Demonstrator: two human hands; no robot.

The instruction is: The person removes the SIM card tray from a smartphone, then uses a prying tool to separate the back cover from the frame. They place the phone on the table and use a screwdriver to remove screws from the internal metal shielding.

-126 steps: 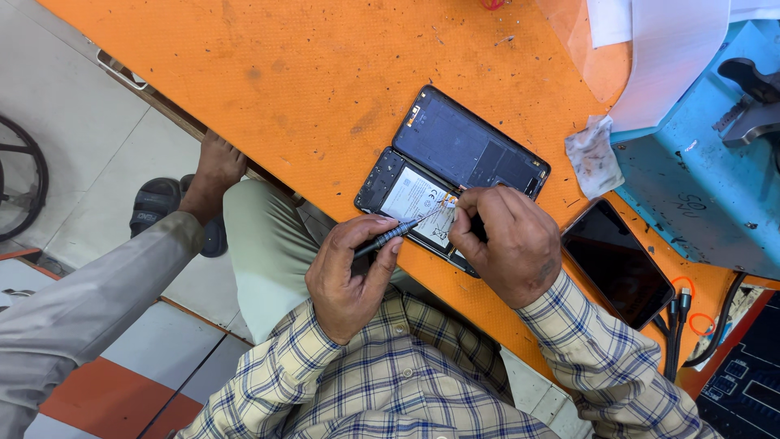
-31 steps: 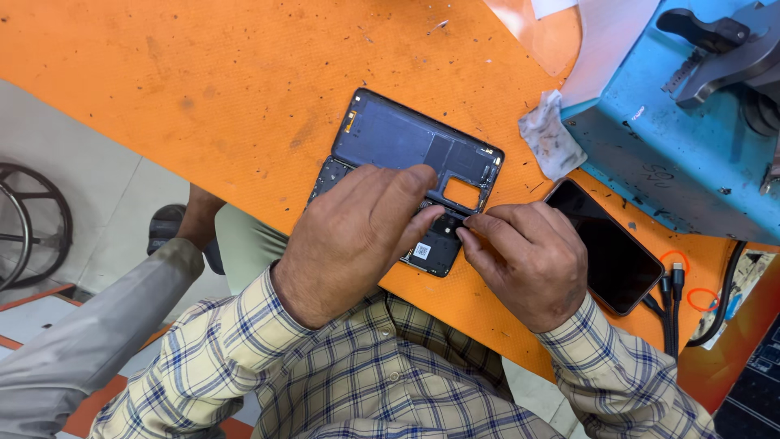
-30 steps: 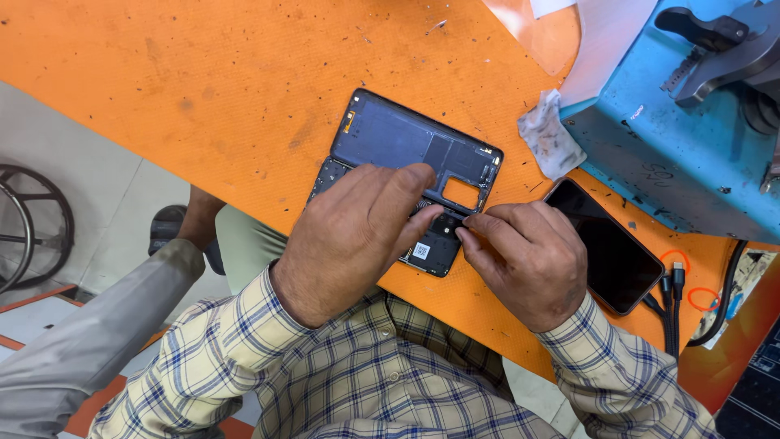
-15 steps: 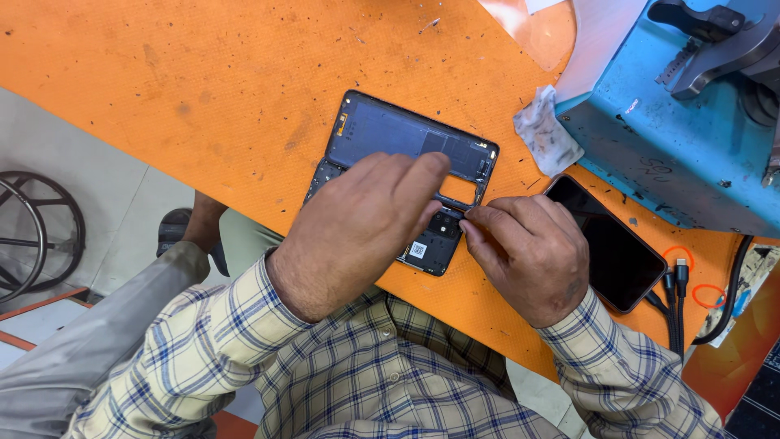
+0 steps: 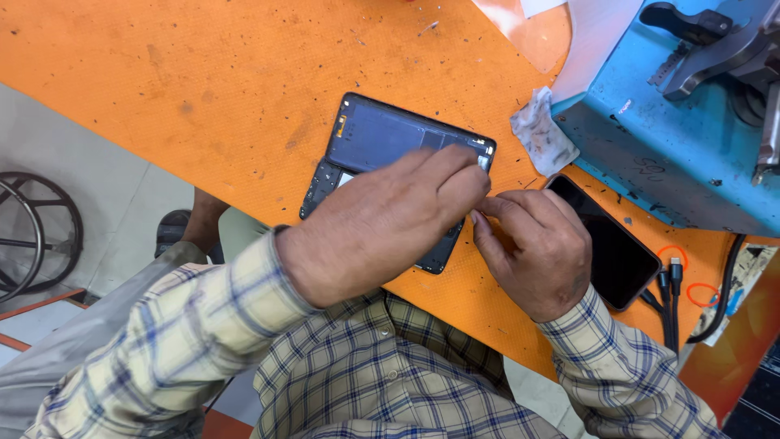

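An opened dark phone with its back cover off lies on the orange table. My left hand lies over its lower half, fingers stretched to the phone's right edge and pressing on it. My right hand rests on the table just right of the phone. Its thumb and forefinger are pinched together at that same edge, touching my left fingertips. Whatever sits between the fingertips is hidden. No tool shows in either hand.
A second phone with a black screen lies right of my right hand. Near it are a crumpled white cloth, a blue machine at the upper right, and black cables. The table edge runs diagonally; floor and a wheel lie left.
Several seconds ago my left hand held a thin dark tool over the phone; it is no longer visible. In the last second my left fingers slid toward the phone's right edge.
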